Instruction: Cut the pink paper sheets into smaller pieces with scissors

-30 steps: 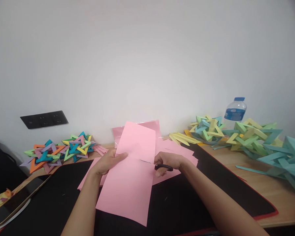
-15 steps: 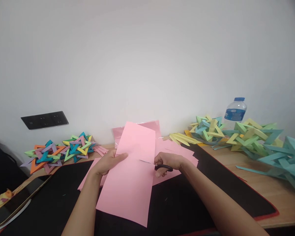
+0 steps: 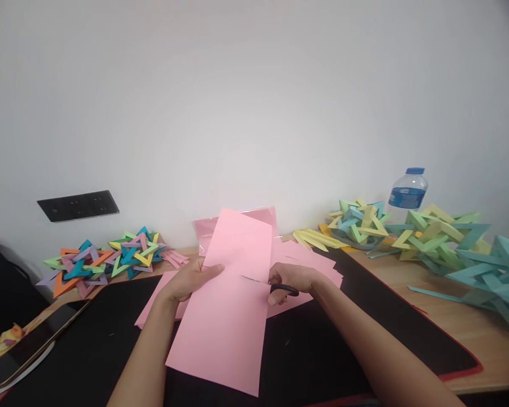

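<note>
A long pink paper sheet (image 3: 224, 322) is held up over the black mat, its lower end toward me. My left hand (image 3: 192, 279) grips its left edge, thumb on top and the other fingers hidden behind. My right hand (image 3: 290, 280) is closed round the black handles of a pair of scissors (image 3: 283, 289). The blades lie across the sheet from its right edge, pointing left toward my left thumb. How far the cut runs I cannot tell. More pink sheets (image 3: 314, 259) lie beneath on both sides.
Folded paper star shapes stand at left (image 3: 78, 267) and right (image 3: 436, 232). A water bottle (image 3: 408, 195) is by the wall. Yellow strips (image 3: 318, 239) and pink strips (image 3: 175, 258) lie at the back. A phone (image 3: 29, 342) rests on the left of the mat (image 3: 365, 322).
The pink sheet has shifted slightly right against the scissors, and my left hand has moved a little right with it. My right hand has hardly moved.
</note>
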The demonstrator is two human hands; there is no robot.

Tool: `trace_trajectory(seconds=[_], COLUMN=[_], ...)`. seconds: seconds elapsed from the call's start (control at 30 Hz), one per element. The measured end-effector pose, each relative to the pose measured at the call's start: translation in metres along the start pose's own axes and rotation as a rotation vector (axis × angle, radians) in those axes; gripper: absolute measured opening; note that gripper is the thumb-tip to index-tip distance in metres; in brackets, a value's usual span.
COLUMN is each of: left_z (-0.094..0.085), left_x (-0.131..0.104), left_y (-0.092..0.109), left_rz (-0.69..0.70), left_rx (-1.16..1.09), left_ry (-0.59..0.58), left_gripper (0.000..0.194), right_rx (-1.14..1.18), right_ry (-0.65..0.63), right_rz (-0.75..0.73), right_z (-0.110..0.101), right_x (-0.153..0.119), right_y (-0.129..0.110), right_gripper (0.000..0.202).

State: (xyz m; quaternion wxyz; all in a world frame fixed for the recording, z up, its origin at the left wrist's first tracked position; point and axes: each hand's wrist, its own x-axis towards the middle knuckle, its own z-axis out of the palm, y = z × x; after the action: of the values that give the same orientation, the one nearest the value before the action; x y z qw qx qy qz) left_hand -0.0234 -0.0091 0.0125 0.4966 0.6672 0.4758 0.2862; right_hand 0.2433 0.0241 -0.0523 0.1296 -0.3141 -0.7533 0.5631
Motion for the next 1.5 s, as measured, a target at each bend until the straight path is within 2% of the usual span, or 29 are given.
trace_trajectory(seconds=[0.87,1.2,1.5], left_z=[-0.0011,0.0009,0.0032], left_x=[0.0009,-0.0007,0.0002], left_y=[-0.0018,0.0011,0.0015], left_rz=[0.000,-0.018,0.029], left_rx=[0.013,0.004,0.017], left_ry=[-0.012,0.018,-0.031], left_gripper=[0.034,0.039,0.036], right_rx=[-0.002,0.000,0.029], right_ry=[0.006,0.015,0.025], right_rz=[0.006,0.005,-0.014], right_z=[0.0004,0.0008,0.0031], right_x=[-0.0005,-0.0011,-0.0021], right_y=[-0.0016,-0.0034,-0.0073], right_gripper=[0.036,0.035,0.029])
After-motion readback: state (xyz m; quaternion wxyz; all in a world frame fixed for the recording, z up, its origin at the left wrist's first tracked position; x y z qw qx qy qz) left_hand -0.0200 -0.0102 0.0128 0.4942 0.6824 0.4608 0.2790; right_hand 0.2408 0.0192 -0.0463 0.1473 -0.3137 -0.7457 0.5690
